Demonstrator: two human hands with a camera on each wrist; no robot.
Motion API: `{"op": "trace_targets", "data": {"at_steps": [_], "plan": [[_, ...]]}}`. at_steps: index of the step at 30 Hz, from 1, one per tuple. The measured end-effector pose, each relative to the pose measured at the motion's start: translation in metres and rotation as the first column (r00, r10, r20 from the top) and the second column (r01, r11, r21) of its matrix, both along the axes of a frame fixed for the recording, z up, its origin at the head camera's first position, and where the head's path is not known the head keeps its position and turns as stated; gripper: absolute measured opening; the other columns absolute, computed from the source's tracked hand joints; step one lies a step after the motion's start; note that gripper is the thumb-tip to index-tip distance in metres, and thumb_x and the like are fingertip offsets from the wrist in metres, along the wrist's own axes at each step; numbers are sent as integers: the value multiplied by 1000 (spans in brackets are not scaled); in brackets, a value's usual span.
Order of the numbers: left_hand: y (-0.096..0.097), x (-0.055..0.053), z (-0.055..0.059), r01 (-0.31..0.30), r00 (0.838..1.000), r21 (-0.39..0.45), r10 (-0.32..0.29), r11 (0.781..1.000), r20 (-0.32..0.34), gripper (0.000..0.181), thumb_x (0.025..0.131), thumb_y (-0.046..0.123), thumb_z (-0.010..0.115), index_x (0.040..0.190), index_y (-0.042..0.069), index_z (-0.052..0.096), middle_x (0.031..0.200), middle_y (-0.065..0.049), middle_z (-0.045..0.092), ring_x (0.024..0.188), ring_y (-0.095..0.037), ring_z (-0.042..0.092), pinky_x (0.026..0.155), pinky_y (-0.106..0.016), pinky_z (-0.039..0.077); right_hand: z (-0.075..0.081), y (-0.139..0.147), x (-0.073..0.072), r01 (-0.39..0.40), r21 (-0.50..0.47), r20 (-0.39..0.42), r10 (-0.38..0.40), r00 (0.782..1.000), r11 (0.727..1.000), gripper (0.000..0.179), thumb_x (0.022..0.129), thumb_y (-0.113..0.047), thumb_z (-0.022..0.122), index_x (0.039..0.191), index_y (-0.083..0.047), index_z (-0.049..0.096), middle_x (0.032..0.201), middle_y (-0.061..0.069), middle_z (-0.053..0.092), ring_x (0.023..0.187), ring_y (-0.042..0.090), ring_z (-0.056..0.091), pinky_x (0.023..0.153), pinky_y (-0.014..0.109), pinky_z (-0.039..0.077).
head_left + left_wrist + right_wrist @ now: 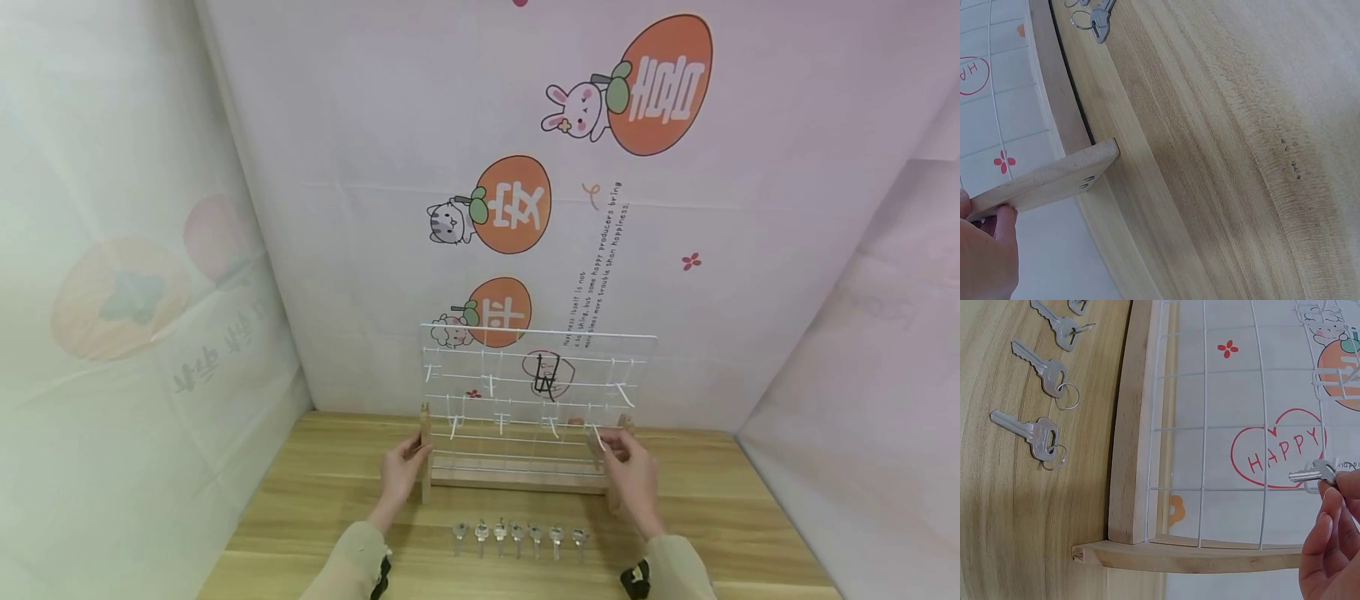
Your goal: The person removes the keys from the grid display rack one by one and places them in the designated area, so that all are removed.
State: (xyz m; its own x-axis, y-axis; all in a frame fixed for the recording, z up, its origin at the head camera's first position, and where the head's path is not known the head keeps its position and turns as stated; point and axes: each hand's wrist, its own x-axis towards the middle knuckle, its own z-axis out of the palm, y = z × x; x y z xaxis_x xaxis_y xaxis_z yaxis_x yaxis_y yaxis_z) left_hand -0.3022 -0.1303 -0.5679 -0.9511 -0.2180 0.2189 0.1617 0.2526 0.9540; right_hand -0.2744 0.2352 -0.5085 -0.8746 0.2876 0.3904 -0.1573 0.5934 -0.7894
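A white wire grid rack [540,331] with hooks stands in a wooden frame on the table. My left hand [401,471] grips the frame's left wooden post [1054,178], thumb on one side and fingers on the other. My right hand [632,473] is at the grid's right side, beside a lower white hook [597,437]. Between its thumb and fingers it pinches a silver key [1313,473], the toothed blade pointing away from the fingertips. The key's ring is partly hidden by the fingers. Several more silver keys [517,537] lie in a row in front of the rack.
The wooden base bar [517,479] runs along the front of the rack, with the keys between it and me. A printed white cloth [375,250] hangs behind, and more cloth [135,400] encloses the sides of the wood-grain table [300,492].
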Motion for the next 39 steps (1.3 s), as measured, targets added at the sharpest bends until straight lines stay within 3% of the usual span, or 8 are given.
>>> {"op": "trace_targets", "data": {"at_steps": [19, 34, 39], "plan": [[0, 0, -3, 18, 1000, 5, -18, 1000, -5, 38, 91, 9, 70, 124, -10, 62, 121, -30, 66, 110, -42, 68, 88, -35, 63, 1, 3, 13, -3, 57, -17, 4, 1000, 998, 7, 89, -3, 71, 94, -5, 73, 87, 14, 76, 65, -5, 58, 60, 11, 52], [1, 1, 0, 6, 1000, -2, -6, 1000, 0, 38, 92, 11, 70, 123, -9, 62, 121, -29, 67, 109, -42, 68, 89, -37, 63, 3, 4, 29, -8, 31, -71, 10, 997, 999, 4, 89, -10, 74, 90, -7, 73, 82, 11, 75, 62, 5, 61, 55, 10, 49], [0, 0, 0, -2, 1000, 2, 2, 1000, 13, 37, 92, 9, 69, 123, -9, 63, 121, -28, 67, 110, -41, 68, 90, -36, 63, 3, 5, 30, -14, 19, -97, 16, 995, 1000, 5, 87, -9, 76, 88, -5, 73, 81, 11, 76, 61, 0, 59, 55, 8, 49]]}}
